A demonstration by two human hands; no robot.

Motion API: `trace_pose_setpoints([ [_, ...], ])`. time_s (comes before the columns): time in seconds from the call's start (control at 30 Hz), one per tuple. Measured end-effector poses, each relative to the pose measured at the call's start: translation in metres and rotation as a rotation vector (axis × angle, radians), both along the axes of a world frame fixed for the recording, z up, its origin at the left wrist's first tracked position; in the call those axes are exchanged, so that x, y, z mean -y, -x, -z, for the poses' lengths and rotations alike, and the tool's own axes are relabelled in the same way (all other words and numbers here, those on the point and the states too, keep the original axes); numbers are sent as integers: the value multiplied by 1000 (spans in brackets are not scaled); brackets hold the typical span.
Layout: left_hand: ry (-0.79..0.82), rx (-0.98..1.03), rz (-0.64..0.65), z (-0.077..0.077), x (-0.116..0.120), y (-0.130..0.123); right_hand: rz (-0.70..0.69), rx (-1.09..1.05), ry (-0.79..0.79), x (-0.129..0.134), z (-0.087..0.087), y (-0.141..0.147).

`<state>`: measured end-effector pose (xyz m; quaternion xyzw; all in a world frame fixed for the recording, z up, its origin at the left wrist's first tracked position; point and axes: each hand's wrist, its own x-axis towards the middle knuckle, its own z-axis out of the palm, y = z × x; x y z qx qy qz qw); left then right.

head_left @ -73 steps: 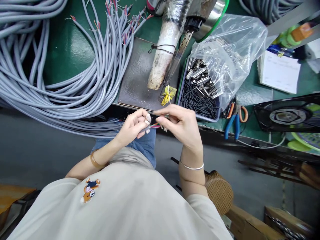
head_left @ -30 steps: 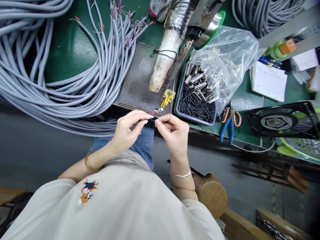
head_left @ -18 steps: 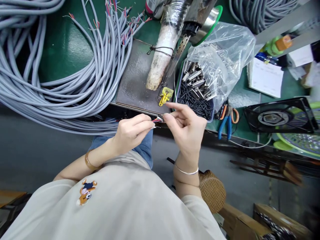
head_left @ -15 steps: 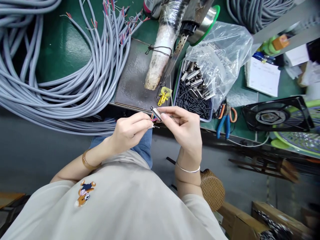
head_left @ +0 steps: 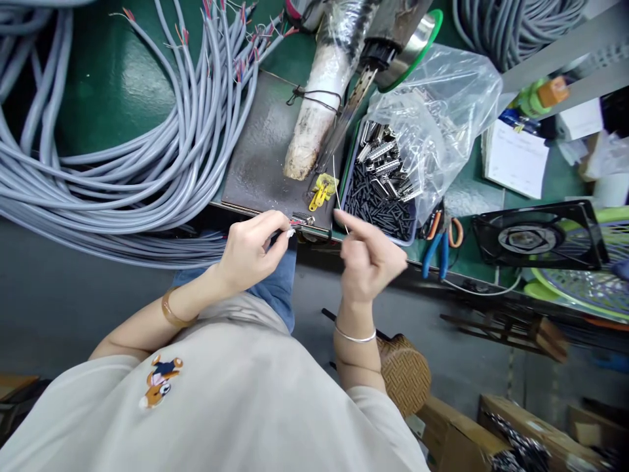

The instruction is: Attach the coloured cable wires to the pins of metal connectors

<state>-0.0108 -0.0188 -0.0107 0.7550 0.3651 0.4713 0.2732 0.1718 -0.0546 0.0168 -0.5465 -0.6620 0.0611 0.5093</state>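
My left hand (head_left: 255, 249) is closed in a pinch on thin coloured wires (head_left: 293, 224). These run to a metal multi-pin connector (head_left: 304, 219) lying near the front edge of a dark board (head_left: 265, 144). Some white material shows at the fingertips. My right hand (head_left: 368, 259) is off the connector, blurred, with its index finger stretched out and the other fingers curled. A thin, silvery wire (head_left: 336, 180), which looks like solder, hangs down past that index finger; whether the hand grips it cannot be made out. Yellow clip-like pieces (head_left: 322, 191) lie on the board just behind.
Grey cables (head_left: 196, 131) with stripped ends fill the left. A soldering iron-like rod (head_left: 351, 108) and a wrapped tube (head_left: 309, 131) slant over the board. Right of it are a bin (head_left: 411, 241) of connectors and black sleeves, a plastic bag (head_left: 442, 98), pliers (head_left: 437, 249) and a fan (head_left: 535, 239).
My right hand has let go of the connector and moved right. The connector now sits lower against the board edge, with my left hand still at its wires. The silvery wire has bowed.
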Motion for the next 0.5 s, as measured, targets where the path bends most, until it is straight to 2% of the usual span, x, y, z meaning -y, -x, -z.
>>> trace_pose_setpoints([
  [0.07,27,-2,-12,1,-3,1,27,-181,-76,3,-3,-1],
  [0.13,10,-14,-11,1,-6,1,38,-223,-62,5,-7,-1],
  [0.23,-53,-73,10,0,-8,0,39,82,-26,5,-12,-1],
  [0.33,-119,-108,33,-2,-9,-1,-50,397,-66,-2,-12,-1],
  [0.4,-110,-81,45,-2,-9,-2,-106,453,-57,-8,-10,0],
  [0.5,61,6,44,-3,-10,-1,-112,442,-52,-14,-2,3],
])
